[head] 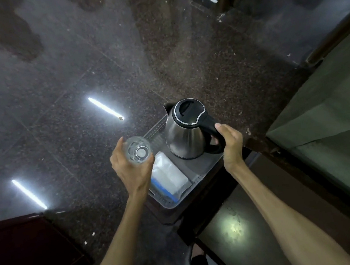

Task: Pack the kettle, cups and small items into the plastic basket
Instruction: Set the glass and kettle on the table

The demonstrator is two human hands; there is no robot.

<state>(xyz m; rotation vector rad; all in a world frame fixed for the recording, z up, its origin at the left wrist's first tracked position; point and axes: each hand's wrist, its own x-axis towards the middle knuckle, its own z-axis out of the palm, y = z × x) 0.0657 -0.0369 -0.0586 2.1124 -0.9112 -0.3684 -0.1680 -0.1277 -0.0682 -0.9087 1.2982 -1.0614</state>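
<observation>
A steel kettle (184, 135) with a black lid and handle stands upright in the far right part of the grey plastic basket (169, 203). My right hand (230, 142) is closed around the kettle's handle. My left hand (132, 166) holds a clear drinking glass (138, 151) upright, over the basket's left edge. A white packet with a blue edge (169, 176) lies flat in the basket, near its front half, partly hidden by my left hand.
The basket sits on a dark polished stone floor (71, 91) that reflects two strip lights. A dark wooden frame with a glass panel (334, 130) runs along the right. A dark red-brown cabinet (24, 259) stands at lower left.
</observation>
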